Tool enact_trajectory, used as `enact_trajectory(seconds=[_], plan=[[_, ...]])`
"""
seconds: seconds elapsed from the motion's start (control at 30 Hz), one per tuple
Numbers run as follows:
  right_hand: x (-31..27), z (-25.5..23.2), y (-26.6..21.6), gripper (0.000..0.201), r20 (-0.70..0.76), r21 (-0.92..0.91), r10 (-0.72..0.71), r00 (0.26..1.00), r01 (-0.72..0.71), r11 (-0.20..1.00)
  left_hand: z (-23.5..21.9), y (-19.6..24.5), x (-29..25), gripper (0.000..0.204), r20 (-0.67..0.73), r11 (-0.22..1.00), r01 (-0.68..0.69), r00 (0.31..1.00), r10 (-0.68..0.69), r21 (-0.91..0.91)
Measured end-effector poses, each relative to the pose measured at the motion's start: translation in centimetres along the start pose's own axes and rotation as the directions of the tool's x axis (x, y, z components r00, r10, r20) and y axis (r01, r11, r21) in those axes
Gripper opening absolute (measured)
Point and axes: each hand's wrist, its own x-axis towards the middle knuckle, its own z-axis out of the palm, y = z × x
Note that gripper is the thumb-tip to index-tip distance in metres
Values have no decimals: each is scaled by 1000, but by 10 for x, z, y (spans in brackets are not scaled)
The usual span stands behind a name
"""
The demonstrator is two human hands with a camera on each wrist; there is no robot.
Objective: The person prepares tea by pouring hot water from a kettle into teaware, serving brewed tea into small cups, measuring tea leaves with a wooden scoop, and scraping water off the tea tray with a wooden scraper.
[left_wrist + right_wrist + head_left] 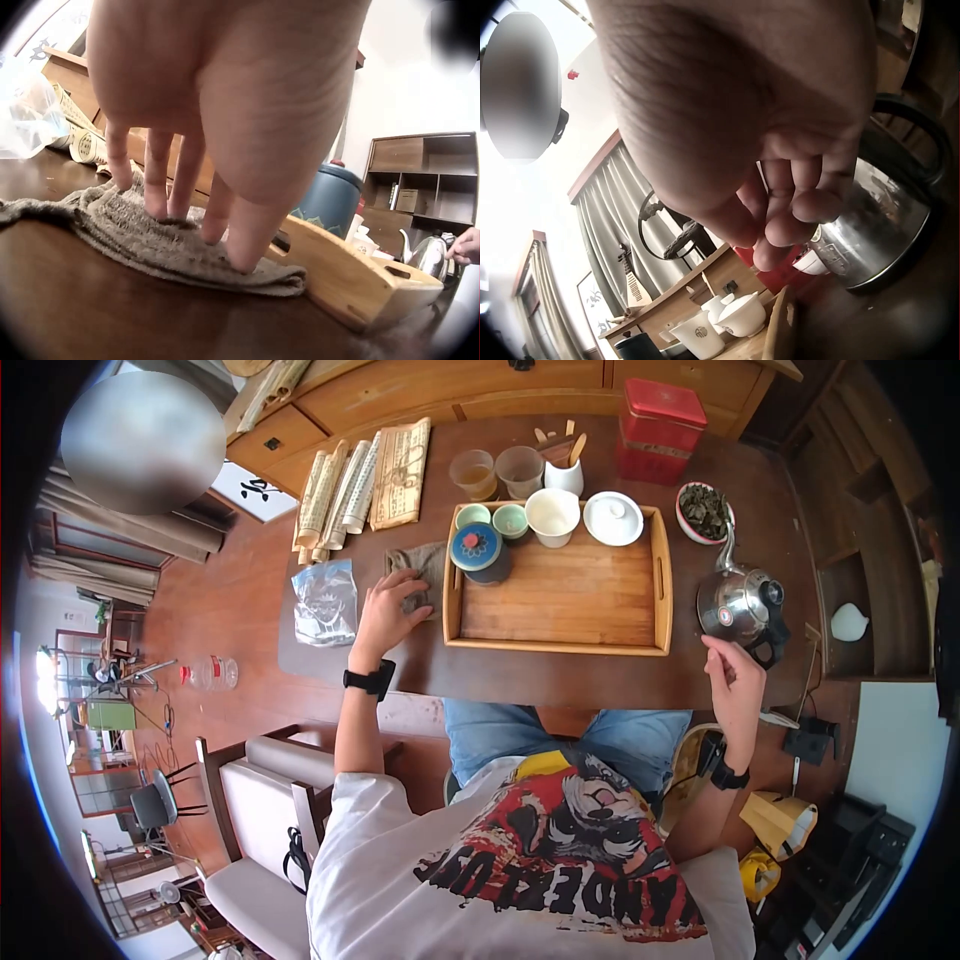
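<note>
My left hand (pixel 393 610) is over a crumpled grey-brown cloth (pixel 428 563) left of the wooden tray. The left wrist view shows the fingertips of the left hand (pixel 187 202) resting on the folded cloth (pixel 142 240), fingers mostly straight and pointing down. Beside the steel kettle (pixel 728 603), my right hand (pixel 738 678) hangs with its fingers loosely bent. In the right wrist view the right hand (pixel 780 187) holds nothing, and the kettle (pixel 877 232) stands behind its fingers; whether they touch is unclear.
On the wooden tray (pixel 570 595) are a blue lidded jar (pixel 480 555), green cups, a white pitcher (pixel 552 517) and a lidded bowl (pixel 613 518). Around it are glass cups, a red tin (pixel 660 432), a bowl of leaves (pixel 703 513), a plastic bag (pixel 325 603) and bamboo scrolls (pixel 335 490).
</note>
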Motion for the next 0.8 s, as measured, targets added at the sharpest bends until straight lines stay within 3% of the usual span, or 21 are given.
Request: enact_trajectory(seconds=[0.2,0.33,0.4,0.47,0.53,0.6,0.67,0.73,0.8], plan=[[-1,-3,-11,21,-38,-12,9,999,-10,1000,-7,28,-59,46,49,998,54,997,-56,38],[-3,-24,1,20,-220,-92,9,976,-30,995,-26,39,-68,69,174,985,51,984,-22,-164],[4,-32,7,20,-310,-77,7,951,-32,997,-34,60,-57,77,93,996,12,995,-19,84],[12,-41,9,21,-556,-220,-126,822,0,975,-21,51,-61,80,79,994,-73,995,67,76],[14,-49,28,25,-600,-265,-134,789,-38,964,-16,49,-63,80,111,999,2,994,-8,49],[20,-51,38,28,-631,-200,-93,770,-45,979,-8,54,-74,68,100,998,-52,994,48,40],[21,-50,44,28,-607,-174,-53,793,-67,982,2,67,-92,52,111,999,-16,994,21,-37],[20,-46,53,26,-585,-148,-36,810,-63,987,17,83,-109,41,25,997,-60,998,62,-52],[20,-42,65,27,-571,-125,9,821,-98,987,28,103,-120,41,1,999,-13,1000,13,-39]])
